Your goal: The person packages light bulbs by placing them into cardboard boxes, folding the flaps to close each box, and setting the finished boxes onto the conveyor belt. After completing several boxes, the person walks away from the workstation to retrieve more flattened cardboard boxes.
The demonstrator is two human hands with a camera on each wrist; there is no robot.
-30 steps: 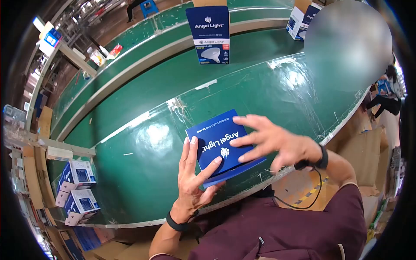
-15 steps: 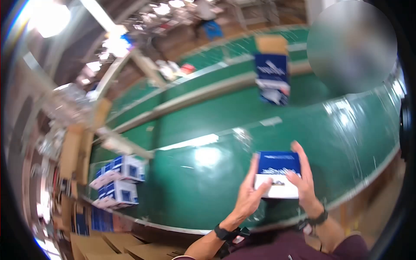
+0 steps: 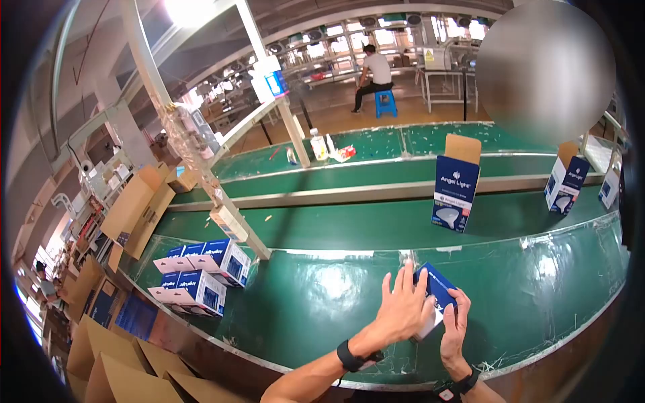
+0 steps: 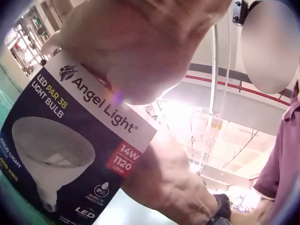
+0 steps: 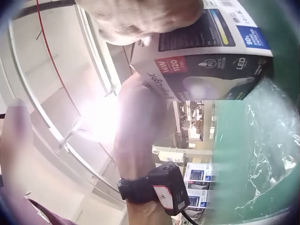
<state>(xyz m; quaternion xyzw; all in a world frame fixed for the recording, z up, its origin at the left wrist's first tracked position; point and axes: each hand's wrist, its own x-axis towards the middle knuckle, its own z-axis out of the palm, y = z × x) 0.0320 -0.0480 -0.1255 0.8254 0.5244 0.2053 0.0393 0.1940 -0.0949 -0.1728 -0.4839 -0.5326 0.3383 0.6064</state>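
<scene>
Fingers of the left grip spread nearly straight across the top of an Angel Light box while the right grip holds its side, a pairing that seems meant to keep the carton steady above the green table. Legible in the left wrist view: "LED PAR 38 Light Bulb," "14W," "1120" and "Cold Light," beside a pictured bulb. Left of the grip, packed boxes sit in close rows, apparently to save space; most of their print is too small to read. Ahead of the grip, an upright carton repeats "Angel Light" beneath a raised brown flap, probably stood so its top stays reachable. Far beyond, a person sits on a blue stool.
</scene>
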